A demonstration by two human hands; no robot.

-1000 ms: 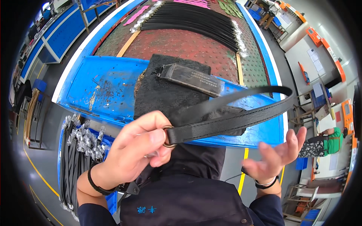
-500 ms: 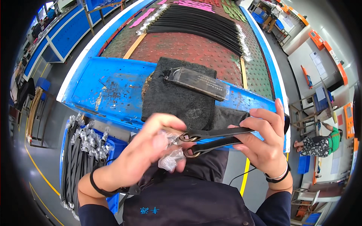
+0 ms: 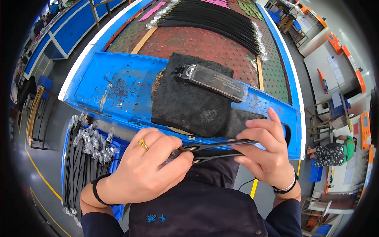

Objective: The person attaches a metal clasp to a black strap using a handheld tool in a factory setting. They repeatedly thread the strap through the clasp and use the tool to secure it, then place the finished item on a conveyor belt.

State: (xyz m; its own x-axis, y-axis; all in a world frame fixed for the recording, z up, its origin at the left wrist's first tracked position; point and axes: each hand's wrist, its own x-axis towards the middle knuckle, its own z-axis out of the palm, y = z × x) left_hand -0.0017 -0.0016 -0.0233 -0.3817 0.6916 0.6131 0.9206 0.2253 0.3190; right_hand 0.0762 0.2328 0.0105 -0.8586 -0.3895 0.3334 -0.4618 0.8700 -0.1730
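A black leather strap [image 3: 221, 144] with brass-coloured metal rings [image 3: 191, 149] at its ends is stretched between my hands, in front of the bench. My left hand [image 3: 148, 168], with a gold ring on one finger, is closed around the ring ends, its thumb and fingers pinching there. Most of the clear plastic wrap on those ends is hidden under the fingers. My right hand [image 3: 262, 152] grips the two strap lengths between thumb and fingers, some fingers raised. Past it, the strap curves round in a loop. Just beyond my hands lies a black cloth-covered pad [image 3: 189, 102].
A long transparent-topped case [image 3: 215, 83] rests on the pad. The blue bench ledge [image 3: 130, 79] runs behind it. Farther back lie rows of black straps [image 3: 209, 17] with plastic-wrapped ends. A blue bin [image 3: 115, 158] of wrapped straps stands at left. A person in green [image 3: 347, 148] is at far right.
My left fingers have closed over the plastic-wrapped ring ends, covering the wrap that showed before. My right hand has shifted slightly left with the strap. The view has moved a little.
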